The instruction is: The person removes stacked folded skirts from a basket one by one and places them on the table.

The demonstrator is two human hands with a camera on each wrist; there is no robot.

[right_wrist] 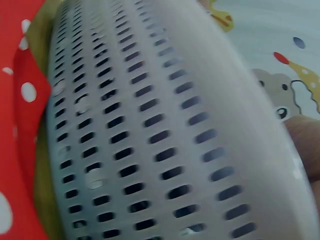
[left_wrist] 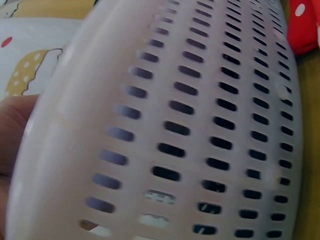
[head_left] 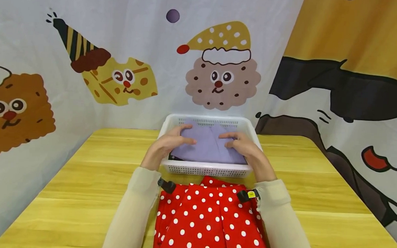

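A folded lavender cloth (head_left: 201, 146) lies inside a white perforated plastic basket (head_left: 207, 169). My left hand (head_left: 170, 140) reaches over the basket's left side, its thumb and fingers spread on the cloth's left part. From the other side my right hand (head_left: 244, 144) rests on the cloth's right part, fingers extended inward. In the left wrist view the basket wall (left_wrist: 200, 120) hides most of the hand. The right wrist view likewise shows mainly the basket's slotted wall (right_wrist: 150, 120), with lavender showing through the upper slots. Something dark peeks out under the cloth's left front corner.
Folded red cloth with white dots (head_left: 205, 219) lies on the wooden table (head_left: 84, 193) in front of the basket, between the forearms. Behind the table hangs a curtain (head_left: 133, 12) printed with cartoon figures.
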